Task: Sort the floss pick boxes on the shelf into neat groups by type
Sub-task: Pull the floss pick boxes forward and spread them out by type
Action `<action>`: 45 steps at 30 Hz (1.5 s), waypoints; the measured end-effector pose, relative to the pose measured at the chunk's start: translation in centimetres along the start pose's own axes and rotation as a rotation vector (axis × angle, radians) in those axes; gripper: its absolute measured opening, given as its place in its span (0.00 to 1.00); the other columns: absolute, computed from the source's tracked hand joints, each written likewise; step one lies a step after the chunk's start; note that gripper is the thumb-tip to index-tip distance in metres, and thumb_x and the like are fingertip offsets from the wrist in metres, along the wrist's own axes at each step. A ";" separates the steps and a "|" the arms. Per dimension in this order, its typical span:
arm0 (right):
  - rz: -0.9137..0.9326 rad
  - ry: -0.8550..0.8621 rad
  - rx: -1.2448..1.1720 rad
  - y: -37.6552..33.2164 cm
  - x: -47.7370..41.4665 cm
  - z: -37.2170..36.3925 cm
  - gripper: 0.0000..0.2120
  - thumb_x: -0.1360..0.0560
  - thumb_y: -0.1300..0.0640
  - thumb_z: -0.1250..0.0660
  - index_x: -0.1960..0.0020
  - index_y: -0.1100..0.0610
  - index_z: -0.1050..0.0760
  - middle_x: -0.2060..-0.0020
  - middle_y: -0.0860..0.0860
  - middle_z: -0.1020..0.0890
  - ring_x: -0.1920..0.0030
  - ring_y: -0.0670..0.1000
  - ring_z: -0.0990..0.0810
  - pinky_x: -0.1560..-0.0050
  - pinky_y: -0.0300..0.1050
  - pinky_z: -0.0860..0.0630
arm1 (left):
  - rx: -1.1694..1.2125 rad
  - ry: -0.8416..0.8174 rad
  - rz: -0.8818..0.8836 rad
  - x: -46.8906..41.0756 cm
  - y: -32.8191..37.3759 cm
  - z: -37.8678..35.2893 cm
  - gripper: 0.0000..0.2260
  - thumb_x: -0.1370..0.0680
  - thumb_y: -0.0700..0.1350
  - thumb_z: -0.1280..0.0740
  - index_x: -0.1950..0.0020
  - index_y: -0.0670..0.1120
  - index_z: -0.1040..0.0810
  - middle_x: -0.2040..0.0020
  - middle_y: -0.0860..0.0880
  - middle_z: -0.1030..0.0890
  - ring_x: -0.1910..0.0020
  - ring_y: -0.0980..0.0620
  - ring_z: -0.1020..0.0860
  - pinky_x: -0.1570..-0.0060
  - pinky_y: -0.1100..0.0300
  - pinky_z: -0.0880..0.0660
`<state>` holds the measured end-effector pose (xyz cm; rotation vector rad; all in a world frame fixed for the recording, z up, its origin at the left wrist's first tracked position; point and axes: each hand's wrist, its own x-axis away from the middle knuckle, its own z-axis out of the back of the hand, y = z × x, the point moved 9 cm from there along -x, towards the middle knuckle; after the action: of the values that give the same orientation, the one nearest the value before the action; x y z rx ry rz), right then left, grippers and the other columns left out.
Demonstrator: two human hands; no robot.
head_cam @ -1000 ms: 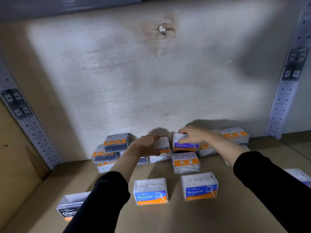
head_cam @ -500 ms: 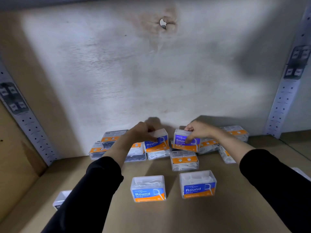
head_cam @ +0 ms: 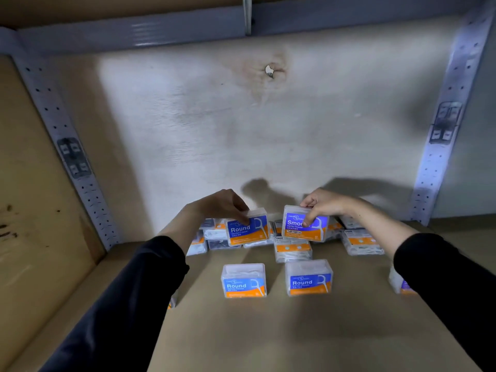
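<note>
On shelf [head_cam: 268,339]: two blue Round boxes [head_cam: 243,281] upright in front; left hand [head_cam: 222,205] gripping third Round box [head_cam: 248,228]; right hand [head_cam: 326,204] gripping purple Smooth box [head_cam: 304,224].

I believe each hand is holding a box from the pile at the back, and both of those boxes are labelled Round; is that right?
Not quite. In the head view the left hand holds a Round box, but the box in the right hand has a purple label beginning "Smoo", not Round. The rest stands.

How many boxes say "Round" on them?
3. One Round box is held up by the left hand. Two more stand side by side at the front of the shelf: one on the left, one on the right. The pile behind may hide others.
</note>
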<state>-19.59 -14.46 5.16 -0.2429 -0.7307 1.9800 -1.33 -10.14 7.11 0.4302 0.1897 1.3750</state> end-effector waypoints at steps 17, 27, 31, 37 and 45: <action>-0.007 -0.001 0.005 -3.1 10.4 -1.5 0.13 0.33 0.64 0.27 0.48 0.64 0.21 0.51 0.60 0.17 0.59 0.53 0.21 0.58 0.40 0.25 | -0.065 -0.018 0.032 11.0 3.0 -0.2 0.12 0.28 0.46 0.30 0.47 0.44 0.18 0.55 0.49 0.18 0.63 0.59 0.23 0.59 0.66 0.28; -0.019 -0.003 0.010 -3.2 13.4 -0.3 0.08 0.33 0.63 0.27 0.61 0.52 0.22 0.68 0.45 0.17 0.67 0.43 0.20 0.64 0.33 0.25 | -0.100 -0.017 0.019 13.5 4.1 0.2 0.06 0.28 0.47 0.29 0.52 0.48 0.19 0.44 0.46 0.17 0.55 0.52 0.21 0.60 0.66 0.27; -0.029 0.012 -0.020 -2.5 14.4 0.1 0.08 0.34 0.63 0.26 0.59 0.53 0.21 0.71 0.42 0.17 0.71 0.40 0.19 0.67 0.30 0.24 | -0.109 -0.017 0.020 13.9 5.2 -0.4 0.13 0.27 0.46 0.30 0.44 0.44 0.19 0.51 0.48 0.18 0.55 0.53 0.22 0.60 0.68 0.28; -0.037 0.002 -0.044 -1.9 15.5 0.4 0.08 0.34 0.63 0.26 0.60 0.52 0.20 0.71 0.43 0.16 0.68 0.44 0.18 0.63 0.35 0.23 | -0.114 -0.028 0.008 13.9 6.4 -1.0 0.13 0.27 0.46 0.30 0.44 0.44 0.19 0.53 0.49 0.19 0.61 0.58 0.22 0.58 0.67 0.27; -0.101 0.053 -0.003 0.6 17.6 2.3 0.09 0.33 0.67 0.29 0.59 0.55 0.24 0.65 0.49 0.19 0.66 0.46 0.21 0.66 0.34 0.25 | -0.127 -0.048 -0.020 12.9 8.2 -2.1 0.15 0.27 0.46 0.30 0.42 0.43 0.20 0.44 0.45 0.17 0.54 0.52 0.22 0.57 0.67 0.27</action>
<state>-29.99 -0.53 8.95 -0.2542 -0.6982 1.8699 -7.01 3.93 10.04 0.3536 0.0670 1.3474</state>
